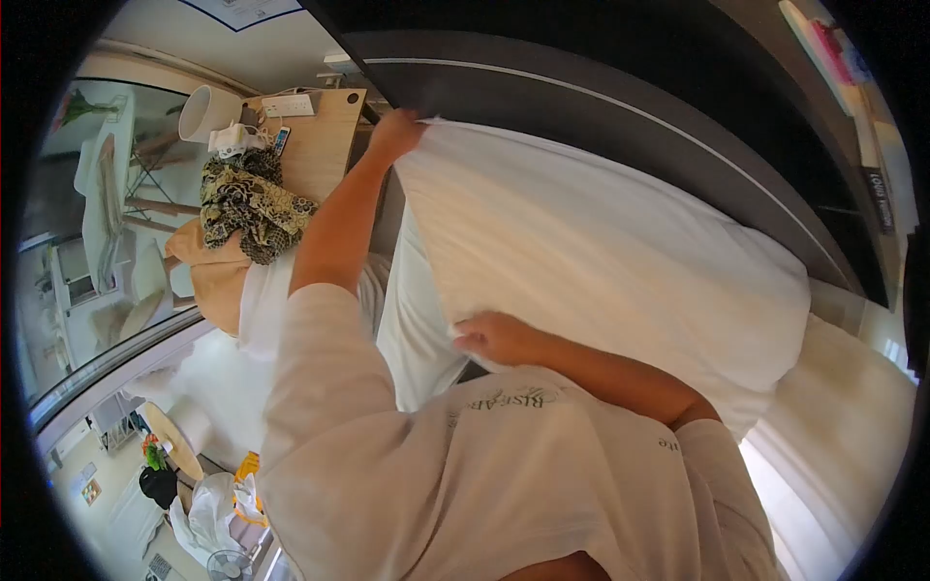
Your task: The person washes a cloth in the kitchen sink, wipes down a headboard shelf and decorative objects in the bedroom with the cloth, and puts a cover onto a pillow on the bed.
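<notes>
A white bed sheet (601, 232) stretches across the bed beside a dark headboard. With my left arm reaching far out, my left hand (395, 136) is closed on the sheet's corner close to the headboard. Nearer my body, my right hand (496, 336) is closed at the sheet's near edge, its fingers slightly blurred. Between the two hands the edge runs fairly straight, and a paler, bluish-white cloth (412, 334) shows beneath it.
The dark headboard (581, 97) borders the bed's far side. At left, a wooden bedside table (325, 136) bears a power strip (289, 105), a remote (282, 140) and a patterned cloth (247, 208). A mirror or glass panel (107, 213) stands beyond; a fan (230, 565) is lower left.
</notes>
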`<act>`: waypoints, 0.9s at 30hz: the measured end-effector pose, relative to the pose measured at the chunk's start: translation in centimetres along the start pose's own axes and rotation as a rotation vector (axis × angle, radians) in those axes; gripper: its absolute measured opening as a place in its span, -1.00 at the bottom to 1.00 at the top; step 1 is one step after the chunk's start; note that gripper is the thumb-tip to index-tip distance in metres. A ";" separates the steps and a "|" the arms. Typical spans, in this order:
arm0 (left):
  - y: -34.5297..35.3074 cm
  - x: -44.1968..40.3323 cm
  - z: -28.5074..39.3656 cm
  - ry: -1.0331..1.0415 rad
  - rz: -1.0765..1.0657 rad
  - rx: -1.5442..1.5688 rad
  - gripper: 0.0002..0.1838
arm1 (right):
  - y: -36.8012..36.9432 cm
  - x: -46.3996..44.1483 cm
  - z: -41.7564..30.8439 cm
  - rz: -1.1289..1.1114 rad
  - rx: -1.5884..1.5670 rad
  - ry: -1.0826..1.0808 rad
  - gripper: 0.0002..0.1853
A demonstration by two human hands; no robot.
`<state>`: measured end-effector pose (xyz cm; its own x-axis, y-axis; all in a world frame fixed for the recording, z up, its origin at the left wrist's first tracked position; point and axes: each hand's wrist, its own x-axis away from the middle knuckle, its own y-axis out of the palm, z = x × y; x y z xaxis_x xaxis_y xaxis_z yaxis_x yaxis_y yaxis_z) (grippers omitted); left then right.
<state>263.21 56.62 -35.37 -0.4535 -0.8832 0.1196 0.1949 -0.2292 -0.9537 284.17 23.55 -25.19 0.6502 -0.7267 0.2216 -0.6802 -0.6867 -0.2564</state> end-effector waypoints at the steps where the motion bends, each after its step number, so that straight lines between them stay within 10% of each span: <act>1: 0.2 0.5 -1.9 -0.184 0.021 0.120 -0.63 | 0.1 -0.3 3.1 0.072 0.157 0.045 -0.67; 5: 9.4 -2.7 -9.0 -0.144 -0.026 0.009 -0.59 | -7.4 -0.4 8.9 0.290 0.160 0.411 -0.71; 9: 8.8 -5.3 -5.7 -0.178 0.030 -0.019 -0.74 | -13.9 -5.8 8.8 0.627 0.375 0.336 -0.72; 13: 0.9 1.4 3.8 -0.776 -0.171 1.498 -0.58 | -16.5 -12.9 14.8 0.678 0.687 -0.042 -0.60; 17: 0.0 5.4 8.5 -0.692 -0.057 1.968 -0.69 | -16.7 -16.1 8.6 0.507 0.412 0.493 -0.51; 20: -0.3 7.0 7.4 -0.808 -0.010 1.652 -0.70 | -16.3 -16.9 11.4 0.537 0.412 0.516 -0.58; 23: 1.1 6.8 2.1 -0.245 0.026 0.104 -0.72 | -16.2 -18.1 9.3 0.581 0.572 0.216 -0.67; 27: -1.1 3.4 -2.4 -0.454 0.326 1.006 -0.72 | -18.0 -22.9 2.4 0.579 0.364 0.272 -0.68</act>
<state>259.41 54.85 -34.57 0.0617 -0.9797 0.1908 0.9440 -0.0048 -0.3298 282.38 52.59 -27.94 0.0817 -0.9822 0.1690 -0.7031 -0.1770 -0.6887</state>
